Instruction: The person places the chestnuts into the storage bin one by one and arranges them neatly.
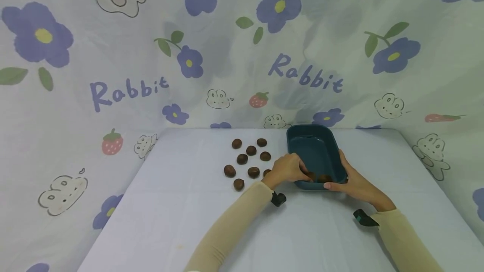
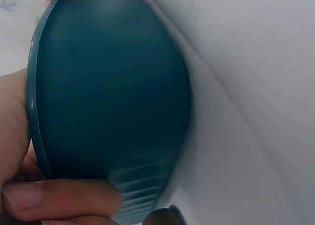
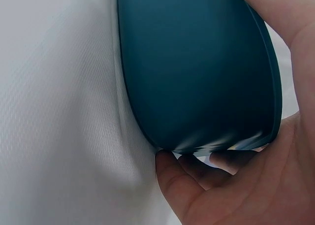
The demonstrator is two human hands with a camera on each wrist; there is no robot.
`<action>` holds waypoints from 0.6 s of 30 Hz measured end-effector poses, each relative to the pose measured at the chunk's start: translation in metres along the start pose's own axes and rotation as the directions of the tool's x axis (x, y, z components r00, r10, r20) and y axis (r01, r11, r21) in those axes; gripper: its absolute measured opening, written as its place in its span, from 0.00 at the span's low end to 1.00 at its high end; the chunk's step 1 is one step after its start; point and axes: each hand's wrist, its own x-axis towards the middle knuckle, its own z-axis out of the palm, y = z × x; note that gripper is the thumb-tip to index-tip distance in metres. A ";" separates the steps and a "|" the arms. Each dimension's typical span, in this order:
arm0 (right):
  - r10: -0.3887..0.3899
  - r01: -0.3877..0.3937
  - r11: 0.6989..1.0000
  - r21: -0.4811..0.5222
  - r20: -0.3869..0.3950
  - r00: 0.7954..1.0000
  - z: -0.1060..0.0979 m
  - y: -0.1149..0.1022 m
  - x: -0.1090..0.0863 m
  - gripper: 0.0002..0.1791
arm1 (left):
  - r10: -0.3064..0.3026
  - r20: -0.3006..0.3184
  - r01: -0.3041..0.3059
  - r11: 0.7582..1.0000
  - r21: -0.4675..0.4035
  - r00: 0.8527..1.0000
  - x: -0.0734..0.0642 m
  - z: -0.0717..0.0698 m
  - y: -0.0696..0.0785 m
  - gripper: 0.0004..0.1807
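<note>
A dark teal rectangular dish (image 1: 317, 137) stands on the white table, its outer wall filling much of both wrist views. My right hand (image 1: 357, 181) grips its near right corner, thumb over the near rim and fingers along the outer right side. My left hand (image 1: 289, 168) reaches over the left rim. Its thumb and forefinger seem to pinch a chestnut (image 1: 311, 176) low inside, partly hidden by the fingers. Another chestnut (image 1: 324, 178) lies in the near end of the dish. In the left wrist view, other fingers (image 2: 74, 198) curl outside the wall.
Several loose brown chestnuts (image 1: 253, 172) are spread on the table (image 1: 159, 205) left of the dish. One chestnut (image 1: 266, 173) is partly covered by the left hand. Behind the table hangs a printed cloth (image 1: 227, 53) with flowers and rabbits.
</note>
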 end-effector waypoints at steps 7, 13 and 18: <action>-0.021 0.021 1.000 0.020 -0.002 1.000 0.000 0.003 0.001 0.71 | 0.003 0.003 -0.003 1.000 -0.013 1.000 -0.003 -0.003 0.002 0.11; 0.003 -0.003 1.000 0.009 0.002 1.000 0.001 0.003 0.000 0.71 | 0.034 -0.035 -0.034 0.999 -0.020 0.999 -0.011 -0.004 0.000 0.14; 0.024 -0.024 1.000 -0.009 0.005 1.000 0.001 0.001 -0.001 0.71 | 0.083 -0.118 -0.093 0.993 -0.079 0.990 -0.023 -0.016 -0.008 0.16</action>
